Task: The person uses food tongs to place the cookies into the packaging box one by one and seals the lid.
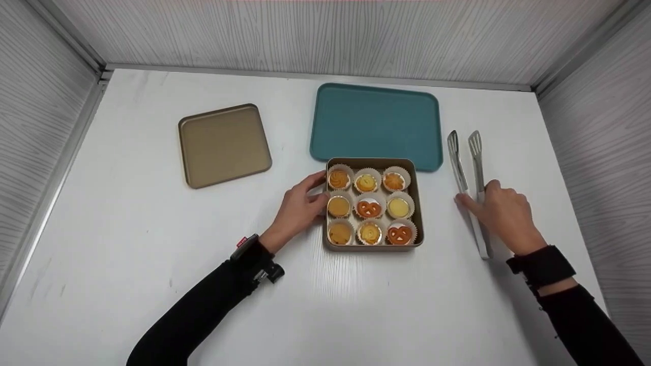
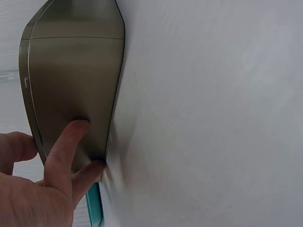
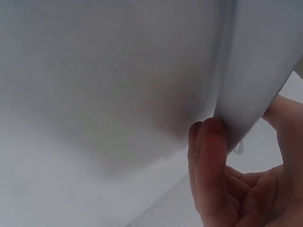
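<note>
A brown rectangular baking tin holds several paper cups with cookies in rows, among them pretzels and swirled butter cookies. My left hand grips its left side; in the left wrist view, fingers press the outer wall while another digit lies at the rim. On the right, my right hand holds a pair of metal tongs between thumb and fingers. Their slotted ends point away from me and stand apart. In the right wrist view, the fingers lie along one broad arm of the tongs.
A teal tray lies just behind the tin, its front edge close to it. Farther left is a flat brown tray. Grey wood-patterned panels border the white table at the back and sides.
</note>
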Motion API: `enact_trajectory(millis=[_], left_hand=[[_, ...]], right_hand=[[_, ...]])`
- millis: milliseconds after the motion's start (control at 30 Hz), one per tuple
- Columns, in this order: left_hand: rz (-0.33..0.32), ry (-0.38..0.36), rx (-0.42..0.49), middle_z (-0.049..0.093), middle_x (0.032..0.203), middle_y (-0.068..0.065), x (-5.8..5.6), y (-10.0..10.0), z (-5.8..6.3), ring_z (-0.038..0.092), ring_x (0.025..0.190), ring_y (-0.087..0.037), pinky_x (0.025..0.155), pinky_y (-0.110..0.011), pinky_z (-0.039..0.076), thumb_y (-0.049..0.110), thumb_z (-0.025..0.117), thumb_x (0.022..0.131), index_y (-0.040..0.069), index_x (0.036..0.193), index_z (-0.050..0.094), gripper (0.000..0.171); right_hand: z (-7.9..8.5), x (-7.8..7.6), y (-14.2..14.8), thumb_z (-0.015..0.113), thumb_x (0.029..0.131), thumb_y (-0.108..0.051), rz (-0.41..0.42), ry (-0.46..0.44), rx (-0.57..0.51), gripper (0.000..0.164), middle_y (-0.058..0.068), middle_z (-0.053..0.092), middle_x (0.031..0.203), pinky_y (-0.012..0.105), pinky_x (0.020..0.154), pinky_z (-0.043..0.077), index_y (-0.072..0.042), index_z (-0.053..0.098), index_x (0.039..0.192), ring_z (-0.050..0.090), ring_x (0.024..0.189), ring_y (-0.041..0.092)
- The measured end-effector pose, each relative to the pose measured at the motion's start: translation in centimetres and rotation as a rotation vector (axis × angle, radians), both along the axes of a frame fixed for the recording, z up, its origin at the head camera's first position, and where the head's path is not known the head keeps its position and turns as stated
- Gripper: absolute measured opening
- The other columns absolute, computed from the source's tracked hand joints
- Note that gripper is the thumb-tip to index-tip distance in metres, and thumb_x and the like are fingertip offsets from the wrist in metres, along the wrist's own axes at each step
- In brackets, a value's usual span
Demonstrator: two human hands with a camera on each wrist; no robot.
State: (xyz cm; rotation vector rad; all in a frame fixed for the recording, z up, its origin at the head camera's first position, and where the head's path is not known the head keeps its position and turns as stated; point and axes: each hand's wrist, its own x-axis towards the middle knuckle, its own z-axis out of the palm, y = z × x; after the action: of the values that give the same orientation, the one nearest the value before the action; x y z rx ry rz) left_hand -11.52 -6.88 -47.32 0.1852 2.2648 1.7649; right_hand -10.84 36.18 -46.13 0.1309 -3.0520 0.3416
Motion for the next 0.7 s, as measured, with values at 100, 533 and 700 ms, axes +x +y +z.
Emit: enact_trajectory(millis=[100,533,700], left_hand=[[-0.002,-0.009,-0.004,0.051,0.154,-0.016,0.1,0.0,0.1,0.065,0.125,-0.03,0.093,-0.035,0.058,0.013,0.059,0.103,0.006,0.157,0.044,0.056],[-0.012,-0.033,-0.048,0.045,0.159,-0.014,0.1,-2.0,1.6,0.057,0.134,-0.03,0.095,-0.037,0.058,0.027,0.05,0.111,0.002,0.157,0.043,0.053],[0.019,0.012,-0.123,0.051,0.155,-0.013,-0.3,-4.2,2.4,0.059,0.133,-0.026,0.103,-0.037,0.054,0.023,0.052,0.109,0.002,0.153,0.049,0.049]], right_hand=[[0.5,0.0,0.2,0.064,0.097,-0.059,-0.02,-0.045,-0.003,0.072,0.015,0.048,0.054,0.037,0.038,0.036,0.012,0.055,0.087,0.048,0.043,0.028],[2.3,-0.8,-2.4,0.065,0.103,-0.04,0.073,0.195,-0.131,0.054,0.026,0.068,0.088,0.055,0.059,0.052,0.013,0.067,0.114,0.066,0.073,0.04],[2.5,-1.2,-4.2,0.067,0.103,-0.026,0.163,0.221,-0.248,0.038,0.025,0.067,0.104,0.054,0.075,0.052,0.008,0.067,0.119,0.065,0.093,0.04]])
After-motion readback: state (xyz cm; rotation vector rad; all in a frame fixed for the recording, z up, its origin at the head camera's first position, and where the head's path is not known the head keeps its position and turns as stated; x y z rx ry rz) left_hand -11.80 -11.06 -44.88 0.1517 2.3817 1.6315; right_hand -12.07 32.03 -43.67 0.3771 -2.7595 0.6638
